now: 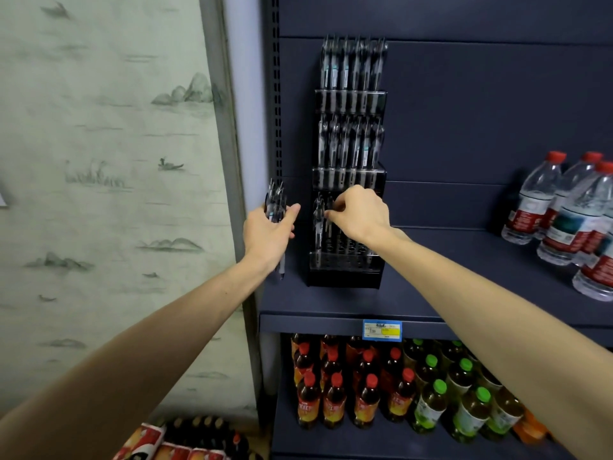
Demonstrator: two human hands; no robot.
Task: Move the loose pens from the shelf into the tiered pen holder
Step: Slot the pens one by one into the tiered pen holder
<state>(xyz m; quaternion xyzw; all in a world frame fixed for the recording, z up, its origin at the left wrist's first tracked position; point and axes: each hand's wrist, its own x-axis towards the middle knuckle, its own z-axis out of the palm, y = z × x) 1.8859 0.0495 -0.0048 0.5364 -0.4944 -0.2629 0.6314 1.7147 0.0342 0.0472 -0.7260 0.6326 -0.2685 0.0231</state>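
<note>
A black tiered pen holder point(345, 277) stands on the dark blue shelf point(431, 293) against the back panel. Its top and middle tiers are packed with clear-barrelled pens. The bottom tier has a couple of pens point(319, 224) at its left end and open holes to the right. My left hand point(268, 234) is left of the holder, closed around a bunch of loose pens point(276, 204) held upright. My right hand point(361, 212) is in front of the bottom tier, with fingertips pinching a pen point(330, 220) that stands over the holes.
Water bottles point(564, 207) with red caps stand at the right end of the same shelf. A blue and yellow price tag point(382, 330) hangs on the shelf edge. Below are red-capped and green-capped drink bottles point(381, 390). A papered wall point(109, 161) lies to the left.
</note>
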